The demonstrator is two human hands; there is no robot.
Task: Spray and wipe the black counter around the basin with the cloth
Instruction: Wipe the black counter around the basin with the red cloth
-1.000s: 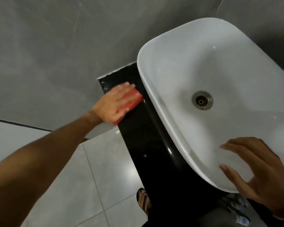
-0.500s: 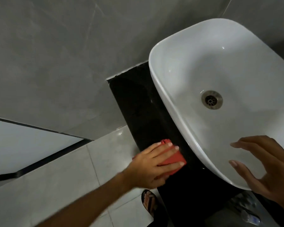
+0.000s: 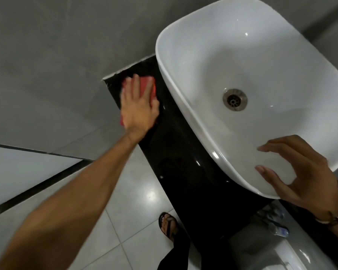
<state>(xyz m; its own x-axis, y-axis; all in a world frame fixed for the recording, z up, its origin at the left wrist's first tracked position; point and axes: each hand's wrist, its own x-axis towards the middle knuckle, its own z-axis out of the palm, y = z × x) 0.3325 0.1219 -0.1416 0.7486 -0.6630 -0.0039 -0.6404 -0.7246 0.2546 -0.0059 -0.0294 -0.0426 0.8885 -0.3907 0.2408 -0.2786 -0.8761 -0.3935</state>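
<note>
While the left hand (image 3: 138,106) is pressing the red cloth (image 3: 147,87) flat with fingers spread at the far corner of the black counter (image 3: 183,152), beside the white basin (image 3: 242,84), the right hand (image 3: 304,178) is hovering over the basin's near rim, fingers spread and curled, holding nothing.
</note>
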